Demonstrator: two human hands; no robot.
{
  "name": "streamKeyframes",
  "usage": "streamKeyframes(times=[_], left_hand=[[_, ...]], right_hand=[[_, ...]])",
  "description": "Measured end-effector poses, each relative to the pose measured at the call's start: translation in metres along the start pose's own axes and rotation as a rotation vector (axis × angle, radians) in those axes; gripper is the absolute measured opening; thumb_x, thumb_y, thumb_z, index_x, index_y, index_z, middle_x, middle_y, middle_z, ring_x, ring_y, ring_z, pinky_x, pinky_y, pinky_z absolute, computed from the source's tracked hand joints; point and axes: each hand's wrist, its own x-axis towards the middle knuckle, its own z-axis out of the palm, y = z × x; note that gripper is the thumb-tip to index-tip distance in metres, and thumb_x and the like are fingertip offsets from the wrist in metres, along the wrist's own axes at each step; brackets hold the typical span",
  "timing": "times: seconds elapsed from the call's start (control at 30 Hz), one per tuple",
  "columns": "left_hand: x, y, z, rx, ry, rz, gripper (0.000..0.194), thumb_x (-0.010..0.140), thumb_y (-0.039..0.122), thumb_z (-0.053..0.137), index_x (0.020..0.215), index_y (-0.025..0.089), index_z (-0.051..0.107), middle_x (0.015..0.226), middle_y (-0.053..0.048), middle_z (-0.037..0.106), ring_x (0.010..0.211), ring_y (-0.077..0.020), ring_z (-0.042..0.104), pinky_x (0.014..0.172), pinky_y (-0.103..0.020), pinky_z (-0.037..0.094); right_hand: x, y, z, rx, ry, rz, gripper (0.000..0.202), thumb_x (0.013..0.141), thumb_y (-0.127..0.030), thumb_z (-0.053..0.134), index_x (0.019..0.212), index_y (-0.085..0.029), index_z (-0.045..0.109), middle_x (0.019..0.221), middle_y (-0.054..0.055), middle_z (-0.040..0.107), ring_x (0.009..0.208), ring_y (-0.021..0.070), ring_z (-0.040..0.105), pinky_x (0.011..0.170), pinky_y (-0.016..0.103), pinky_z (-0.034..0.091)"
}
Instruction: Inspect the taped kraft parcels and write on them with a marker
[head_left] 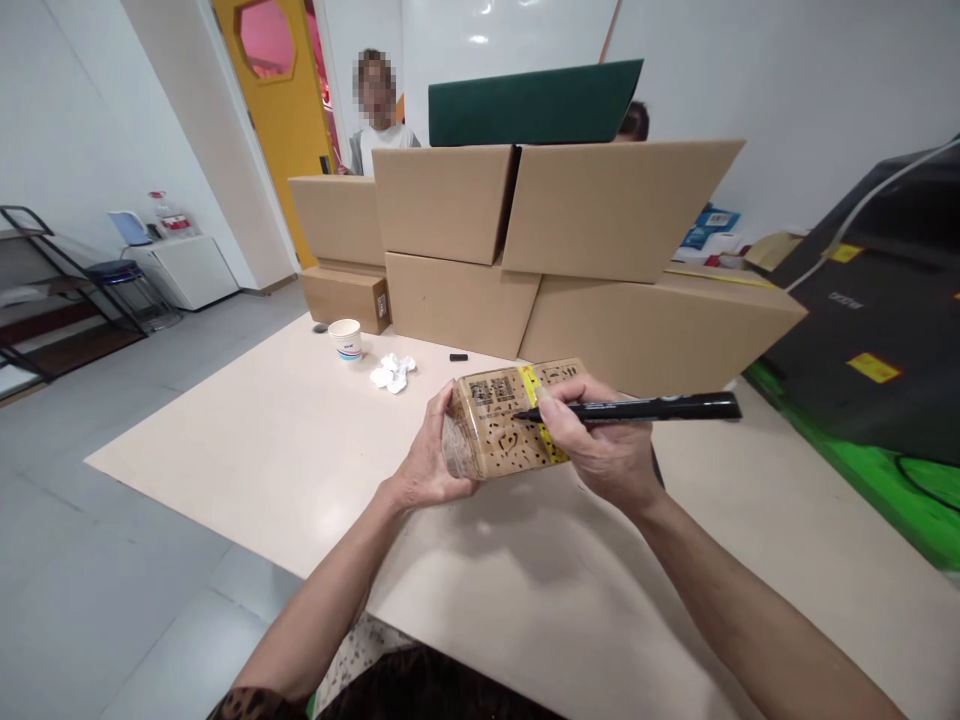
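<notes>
Box (501, 448) brown, yellow-taped, black-dotted; left grip (429, 465) holding it, right grip (611, 450) marker (667, 408).

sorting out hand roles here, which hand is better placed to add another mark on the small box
Probably the right hand: it holds the black marker, tip at the marked face of the small box. The left hand grips the box's left end, so seems better suited to steadying it.

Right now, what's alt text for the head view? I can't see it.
The left hand holds a small, speckled cardboard box over a table while the right hand holds a black marker, its tip at the box. Beyond, a paper cup, crumpled tissue and small black piece sit before stacked cartons.
</notes>
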Motion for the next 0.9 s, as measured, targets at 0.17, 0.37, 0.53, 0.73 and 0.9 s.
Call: streamKeyframes(times=[0.17,0.37,0.53,0.73,0.9], left_hand=[[-0.002,-0.001,0.000,0.016,0.000,0.006,0.133,0.065,0.040,0.091,0.167,0.034,0.006,0.167,-0.018,0.026,0.157,-0.0469,0.029,0.127,-0.071,0.029],[0.000,-0.004,0.000,0.020,0.008,-0.013,0.135,0.064,0.040,0.092,0.167,0.033,0.007,0.167,-0.018,0.027,0.155,-0.0476,0.030,0.127,-0.072,0.027],[0.000,-0.003,0.001,0.011,0.015,-0.014,0.133,0.063,0.039,0.091,0.168,0.031,0.008,0.167,-0.018,0.028,0.155,-0.0484,0.031,0.127,-0.072,0.027],[0.001,-0.003,0.000,0.014,0.011,-0.012,0.134,0.063,0.037,0.091,0.168,0.031,0.008,0.168,-0.018,0.026,0.155,-0.0482,0.030,0.127,-0.071,0.027],[0.001,-0.003,0.000,0.019,0.008,-0.011,0.134,0.062,0.037,0.091,0.167,0.031,0.009,0.167,-0.018,0.028,0.154,-0.0485,0.032,0.127,-0.071,0.028]], right_hand=[[-0.003,-0.001,0.001,-0.121,-0.062,-0.077,0.017,0.085,-0.019,0.064,0.069,-0.023,0.061,0.059,-0.005,0.061,0.051,0.0100,0.053,0.051,0.024,0.039],[-0.001,0.002,0.002,-0.029,-0.009,0.028,0.022,0.086,-0.025,0.062,0.065,-0.023,0.057,0.055,-0.005,0.054,0.049,0.0107,0.048,0.048,0.024,0.036],[-0.001,0.001,-0.002,-0.059,-0.066,-0.006,0.021,0.083,-0.024,0.062,0.062,-0.023,0.058,0.056,-0.004,0.057,0.051,0.0111,0.048,0.050,0.025,0.038],[0.000,0.003,-0.003,0.018,-0.085,0.072,0.023,0.082,-0.027,0.062,0.061,-0.023,0.056,0.053,-0.004,0.053,0.048,0.0108,0.046,0.047,0.024,0.036],[0.000,0.005,-0.008,0.020,-0.131,0.051,0.021,0.079,-0.028,0.064,0.060,-0.023,0.057,0.053,-0.004,0.053,0.048,0.0107,0.043,0.048,0.025,0.036]])
